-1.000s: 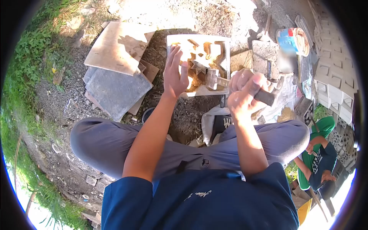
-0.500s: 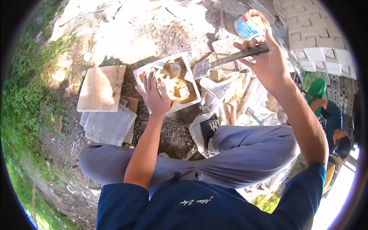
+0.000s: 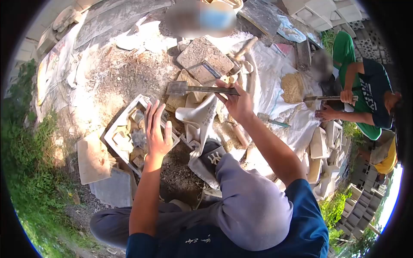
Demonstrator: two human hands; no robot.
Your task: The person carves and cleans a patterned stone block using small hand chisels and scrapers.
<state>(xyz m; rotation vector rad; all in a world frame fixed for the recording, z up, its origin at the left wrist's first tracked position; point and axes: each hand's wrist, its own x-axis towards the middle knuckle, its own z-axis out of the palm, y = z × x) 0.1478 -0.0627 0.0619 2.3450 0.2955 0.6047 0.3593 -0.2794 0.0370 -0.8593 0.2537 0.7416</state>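
My right hand [image 3: 235, 102] is closed round the handle of a tool with a flat, rectangular metal head [image 3: 177, 87]. The tool lies nearly level, its head pointing left above stone slabs and cloth. Fingers spread, my left hand [image 3: 157, 131] hovers in front of a white square box [image 3: 122, 116] and holds nothing. Broken tan and grey stone pieces [image 3: 138, 138] lie inside the box, partly hidden by that hand. Below the tool, a pale printed sack [image 3: 198, 116] is bunched up beside my dark shoe [image 3: 213, 157].
Flat tiles [image 3: 94, 158] lie left of the box. Rough slabs [image 3: 206, 56] stand ahead. On the right, a co-worker in green trousers [image 3: 346, 51] grips a similar tool [image 3: 329, 98] by a chip pile [image 3: 292, 87]. Cut blocks [image 3: 319, 144] are stacked nearer me.
My view has swung right, bringing the co-worker into fuller sight. The raised tool has come down to nearly level, nearer the slabs. My left hand has lifted off the box with fingers still spread.
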